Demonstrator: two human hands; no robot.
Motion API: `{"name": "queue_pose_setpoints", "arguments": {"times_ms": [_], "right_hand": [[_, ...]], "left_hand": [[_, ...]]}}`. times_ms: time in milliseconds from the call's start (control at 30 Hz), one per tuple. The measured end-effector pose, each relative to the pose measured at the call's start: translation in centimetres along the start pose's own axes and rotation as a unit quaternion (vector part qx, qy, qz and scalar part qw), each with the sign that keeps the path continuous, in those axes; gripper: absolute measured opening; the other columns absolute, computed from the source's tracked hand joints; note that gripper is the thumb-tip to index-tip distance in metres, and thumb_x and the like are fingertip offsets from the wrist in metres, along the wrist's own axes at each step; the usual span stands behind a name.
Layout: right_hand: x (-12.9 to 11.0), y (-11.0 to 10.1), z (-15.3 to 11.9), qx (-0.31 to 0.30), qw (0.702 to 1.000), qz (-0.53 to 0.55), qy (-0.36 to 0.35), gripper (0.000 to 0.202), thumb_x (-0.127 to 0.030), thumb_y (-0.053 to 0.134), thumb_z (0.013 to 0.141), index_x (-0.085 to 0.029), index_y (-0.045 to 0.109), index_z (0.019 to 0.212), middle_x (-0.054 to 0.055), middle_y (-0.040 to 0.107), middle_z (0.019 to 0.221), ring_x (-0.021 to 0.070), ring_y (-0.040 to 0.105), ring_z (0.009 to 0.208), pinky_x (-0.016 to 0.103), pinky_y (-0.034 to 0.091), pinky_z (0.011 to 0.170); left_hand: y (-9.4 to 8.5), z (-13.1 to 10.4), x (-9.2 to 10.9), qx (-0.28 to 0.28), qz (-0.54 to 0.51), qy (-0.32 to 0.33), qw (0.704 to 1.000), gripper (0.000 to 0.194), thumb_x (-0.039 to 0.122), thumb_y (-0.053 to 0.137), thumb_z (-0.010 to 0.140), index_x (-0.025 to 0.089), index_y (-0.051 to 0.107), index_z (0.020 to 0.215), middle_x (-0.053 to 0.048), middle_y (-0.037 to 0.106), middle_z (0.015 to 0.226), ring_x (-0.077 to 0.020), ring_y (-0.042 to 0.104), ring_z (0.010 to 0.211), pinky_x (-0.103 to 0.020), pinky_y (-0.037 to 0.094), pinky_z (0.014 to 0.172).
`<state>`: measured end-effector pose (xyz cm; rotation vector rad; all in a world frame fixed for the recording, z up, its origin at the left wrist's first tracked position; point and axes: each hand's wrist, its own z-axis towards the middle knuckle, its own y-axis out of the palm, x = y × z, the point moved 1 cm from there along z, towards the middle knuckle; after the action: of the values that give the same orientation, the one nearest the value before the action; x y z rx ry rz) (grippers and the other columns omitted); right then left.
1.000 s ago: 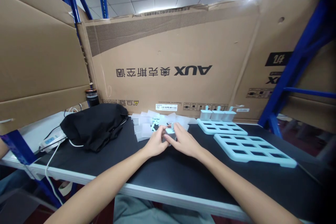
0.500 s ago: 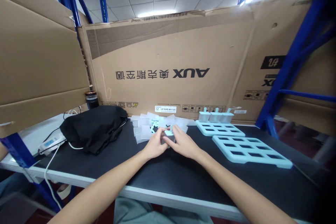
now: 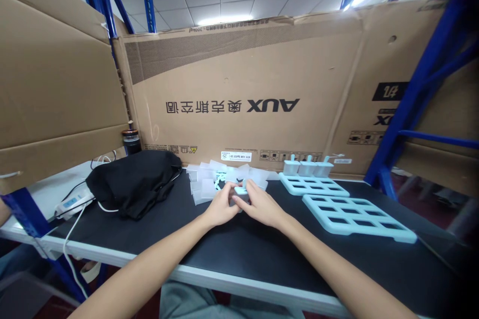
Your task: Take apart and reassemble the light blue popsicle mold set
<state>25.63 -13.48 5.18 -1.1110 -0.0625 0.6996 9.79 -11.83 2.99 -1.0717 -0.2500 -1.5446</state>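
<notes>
My left hand [image 3: 221,206] and my right hand [image 3: 261,204] meet over the black table mat, their fingers closed around one popsicle mold with a light blue lid [image 3: 240,190]. Its lower part is mostly hidden by my fingers. Just behind my hands lies a pile of clear plastic molds [image 3: 204,179] with light blue sticks [image 3: 218,179] among them. To the right, three lidded molds [image 3: 307,167] stand upright in the back row of a light blue rack [image 3: 295,188]. A second light blue rack [image 3: 352,228] with unfilled openings lies in front of it.
A black cloth [image 3: 130,182] lies at the left beside a white power strip [image 3: 73,204] with cables. Behind it stands a dark jar [image 3: 131,142]. A large cardboard sheet [image 3: 232,75] walls off the back, between blue shelf posts [image 3: 404,104].
</notes>
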Motion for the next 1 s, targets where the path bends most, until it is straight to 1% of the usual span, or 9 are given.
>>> {"name": "queue_pose_setpoints", "arguments": {"times_ms": [133,333,500,600,767,833,1000], "right_hand": [[0.01,-0.09,0.02,-0.003,1.0,0.004,-0.002,0.029,-0.049,0.04,0.089,-0.021,0.046,0.093,0.006,0.054,0.094,0.0171,0.054,0.074,0.03,0.043,0.059],[-0.24,-0.37,0.0,-0.008,1.0,-0.015,0.0,0.033,-0.053,0.037,0.09,-0.021,0.043,0.088,0.005,0.052,0.091,0.0166,0.053,0.072,0.03,0.042,0.06],[-0.27,-0.27,0.02,-0.002,1.0,-0.011,-0.004,0.033,-0.053,0.038,0.09,-0.021,0.044,0.086,0.005,0.053,0.089,0.0165,0.052,0.071,0.031,0.042,0.06],[-0.18,-0.14,0.01,-0.005,1.0,-0.003,-0.008,0.032,-0.052,0.038,0.09,-0.021,0.045,0.088,0.005,0.053,0.091,0.0167,0.053,0.071,0.031,0.043,0.06],[-0.22,-0.15,-0.08,-0.002,1.0,0.003,-0.008,0.029,-0.05,0.04,0.089,-0.021,0.045,0.09,0.006,0.053,0.092,0.0177,0.053,0.073,0.032,0.043,0.06],[-0.26,-0.17,-0.07,0.006,1.0,0.008,-0.009,0.028,-0.049,0.042,0.089,-0.021,0.045,0.089,0.006,0.053,0.091,0.0182,0.053,0.074,0.032,0.043,0.061],[-0.33,-0.25,0.11,0.018,0.999,0.042,-0.022,0.023,-0.043,0.044,0.088,-0.02,0.044,0.09,0.006,0.052,0.093,0.0183,0.052,0.083,0.034,0.044,0.073]], "left_hand": [[-0.07,0.0,0.07,0.001,0.016,-0.01,1.0,0.035,0.014,0.053,0.078,0.017,0.042,0.111,0.001,0.054,0.079,-0.0122,0.051,0.067,-0.025,0.041,0.065],[-0.08,-0.03,0.13,-0.002,0.021,-0.03,0.999,0.033,0.017,0.055,0.078,0.018,0.042,0.108,0.003,0.051,0.075,-0.0109,0.048,0.063,-0.023,0.038,0.061],[-0.14,-0.08,0.25,0.003,0.035,-0.016,0.999,0.032,0.016,0.054,0.078,0.018,0.042,0.107,0.003,0.05,0.077,-0.0109,0.047,0.064,-0.023,0.037,0.061],[-0.19,-0.1,0.17,0.012,0.051,-0.007,0.999,0.034,0.014,0.054,0.076,0.018,0.043,0.108,0.004,0.048,0.073,-0.0108,0.044,0.063,-0.023,0.036,0.06],[-0.19,-0.14,0.01,0.012,0.046,-0.001,0.999,0.035,0.014,0.055,0.076,0.018,0.044,0.108,0.005,0.045,0.071,-0.0103,0.041,0.061,-0.022,0.034,0.059],[-0.19,-0.16,0.03,0.012,0.048,-0.007,0.999,0.034,0.016,0.055,0.076,0.017,0.044,0.109,0.005,0.045,0.071,-0.0104,0.041,0.061,-0.022,0.034,0.059],[-0.16,-0.12,0.11,0.006,0.042,-0.009,0.999,0.036,0.018,0.057,0.078,0.017,0.045,0.111,0.004,0.048,0.072,-0.0107,0.044,0.062,-0.023,0.035,0.06]]}}
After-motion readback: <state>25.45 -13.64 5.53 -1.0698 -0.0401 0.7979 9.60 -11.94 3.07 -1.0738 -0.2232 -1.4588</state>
